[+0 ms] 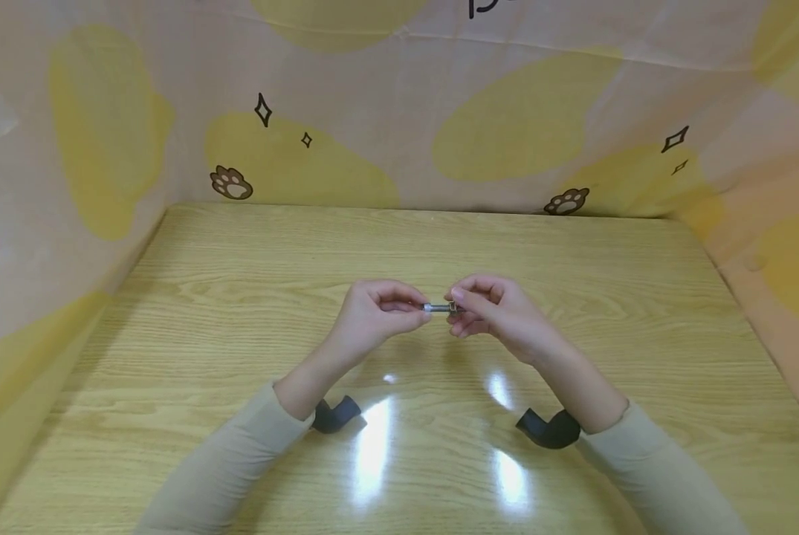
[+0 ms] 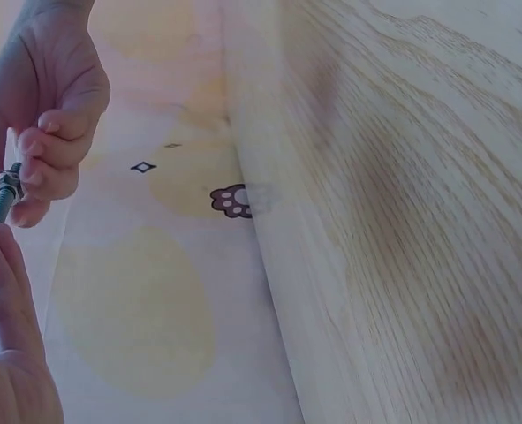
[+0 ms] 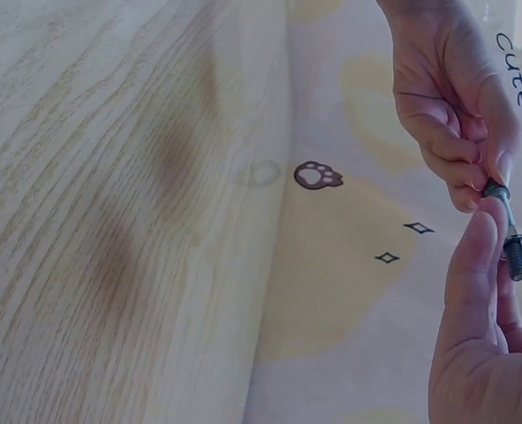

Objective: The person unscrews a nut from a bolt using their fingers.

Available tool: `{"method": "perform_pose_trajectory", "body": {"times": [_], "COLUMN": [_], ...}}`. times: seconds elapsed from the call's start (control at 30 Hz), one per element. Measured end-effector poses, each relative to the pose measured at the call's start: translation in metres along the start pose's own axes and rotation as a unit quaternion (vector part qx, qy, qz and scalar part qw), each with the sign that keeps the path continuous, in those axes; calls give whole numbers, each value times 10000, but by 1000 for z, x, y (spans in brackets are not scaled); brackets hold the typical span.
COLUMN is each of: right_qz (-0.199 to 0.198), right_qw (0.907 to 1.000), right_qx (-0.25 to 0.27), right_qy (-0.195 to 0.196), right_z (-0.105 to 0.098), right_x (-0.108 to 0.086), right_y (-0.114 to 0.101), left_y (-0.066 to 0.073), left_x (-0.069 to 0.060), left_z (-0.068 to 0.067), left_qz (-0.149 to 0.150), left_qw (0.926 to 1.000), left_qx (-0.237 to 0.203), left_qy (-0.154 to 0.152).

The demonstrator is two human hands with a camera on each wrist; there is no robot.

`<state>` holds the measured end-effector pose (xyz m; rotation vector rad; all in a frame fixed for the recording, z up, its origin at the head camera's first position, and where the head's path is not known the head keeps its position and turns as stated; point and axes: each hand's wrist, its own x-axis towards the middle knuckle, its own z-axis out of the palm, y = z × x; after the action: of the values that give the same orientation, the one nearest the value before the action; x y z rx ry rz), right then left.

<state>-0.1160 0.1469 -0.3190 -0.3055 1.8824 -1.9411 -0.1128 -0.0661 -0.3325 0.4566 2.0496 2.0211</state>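
Above the table (image 1: pixel 432 245), the left hand (image 1: pixel 374 316) pinches the bolt (image 1: pixel 441 307) near one end and the right hand (image 1: pixel 502 316) pinches the nut (image 1: pixel 453 306), which looks threaded only partway, with bare bolt left between the hands.

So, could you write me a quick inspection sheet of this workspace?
Surface: wood-grain table, glossy, with bright reflections.
Job's things: one metal bolt with a nut on its thread, held above the table.
Clutter: nothing seen loose; one dark curved piece by the left wrist, another by the right.
Hands: left hand pinches the bolt's head end; right hand grips at the nut.
Cables: nothing seen.
Surroundings: patterned cloth behind and at both sides.
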Motion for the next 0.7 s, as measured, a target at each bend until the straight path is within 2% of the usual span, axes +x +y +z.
{"method": "perform_pose_trajectory", "body": {"times": [0.07, 0.27, 0.5, 0.7], "right_qz": [19, -306, 97, -111], "right_qw": [10000, 9994, 9999, 9999], "right_qx": [41, 3, -7, 65], "right_qy": [-23, -166, -92, -113], "right_z": [0, -3, -1, -2], "right_x": [-1, -2, 1, 1], "right_y": [0, 1, 1, 0], "left_y": [0, 0, 1, 0], "left_x": [0, -2, -2, -1], "left_z": [1, 1, 0, -2], "left_qz": [11, 16, -11, -42], "left_qw": [10000, 10000, 10000, 10000], "left_qx": [-30, -63, 24, -29], "left_qy": [-3, -20, -1, -4]}}
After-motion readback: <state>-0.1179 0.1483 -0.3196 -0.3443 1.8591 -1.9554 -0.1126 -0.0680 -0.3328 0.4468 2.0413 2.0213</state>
